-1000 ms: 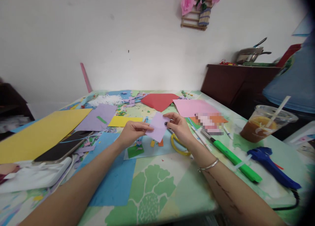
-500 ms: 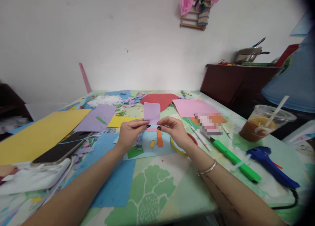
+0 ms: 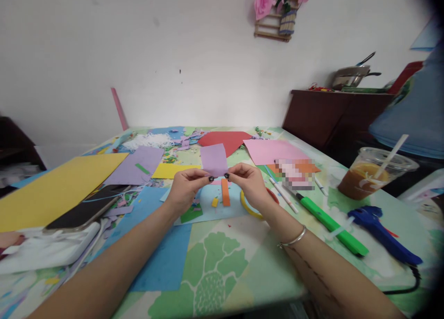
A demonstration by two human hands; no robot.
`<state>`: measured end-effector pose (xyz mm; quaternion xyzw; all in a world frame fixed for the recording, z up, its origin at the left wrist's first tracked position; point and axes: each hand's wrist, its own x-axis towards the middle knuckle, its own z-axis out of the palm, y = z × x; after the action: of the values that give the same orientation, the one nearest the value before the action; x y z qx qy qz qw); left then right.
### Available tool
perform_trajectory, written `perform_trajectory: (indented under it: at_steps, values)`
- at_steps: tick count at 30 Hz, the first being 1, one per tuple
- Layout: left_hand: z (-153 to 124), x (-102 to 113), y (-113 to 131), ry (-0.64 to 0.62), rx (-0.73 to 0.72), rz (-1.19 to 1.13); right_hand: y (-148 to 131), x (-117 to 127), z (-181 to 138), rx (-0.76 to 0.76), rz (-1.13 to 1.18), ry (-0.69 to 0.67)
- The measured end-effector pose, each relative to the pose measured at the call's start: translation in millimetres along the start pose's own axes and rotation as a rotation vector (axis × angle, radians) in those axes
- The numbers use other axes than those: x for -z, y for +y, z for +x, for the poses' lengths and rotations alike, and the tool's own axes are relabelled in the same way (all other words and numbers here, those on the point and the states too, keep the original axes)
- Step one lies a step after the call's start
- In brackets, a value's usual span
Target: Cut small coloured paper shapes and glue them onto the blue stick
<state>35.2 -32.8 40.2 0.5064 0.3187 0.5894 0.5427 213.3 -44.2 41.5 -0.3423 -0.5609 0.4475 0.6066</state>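
Observation:
A small rectangle of purple paper [image 3: 214, 159] stands upright between my hands in the head view. My left hand [image 3: 187, 185] pinches its lower left corner between thumb and fingers. At the lower right corner my right hand [image 3: 247, 182] has the same kind of pinch. Below the paper lies a light blue sheet [image 3: 208, 212] carrying an orange strip [image 3: 225, 192], a small yellow piece [image 3: 215, 202] and a green piece [image 3: 190, 215]. Partly under my right hand is a roll of yellow tape [image 3: 250, 209].
Right of my hands lie a green cutter-like tool [image 3: 333, 226], a blue glue gun [image 3: 385, 235] and a cup of brown drink [image 3: 367, 178]. At the left are a yellow sheet [image 3: 62, 187], a phone [image 3: 86, 209] and a blue sheet [image 3: 161, 259]. A red sheet [image 3: 225, 138] lies farther back.
The purple paper has tilted a little, its left side turning slightly. Both hands have shifted only slightly and keep their pinch on it.

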Motion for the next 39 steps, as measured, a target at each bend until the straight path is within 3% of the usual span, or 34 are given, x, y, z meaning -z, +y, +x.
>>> perform_trajectory:
  at_steps: [6,15,39]
  values:
    - [-1.8,-0.7,3.1,-0.037,0.065,-0.034,2.6,2.4,2.6,-0.002,0.026,0.014]
    - [0.8,1.0,2.8,-0.022,0.033,-0.003,-2.9,0.2,-0.6,-0.031,0.027,-0.033]
    - [-0.6,1.2,-1.3,0.039,0.029,0.153,-2.2,-3.4,-0.7,-0.033,-0.065,0.074]
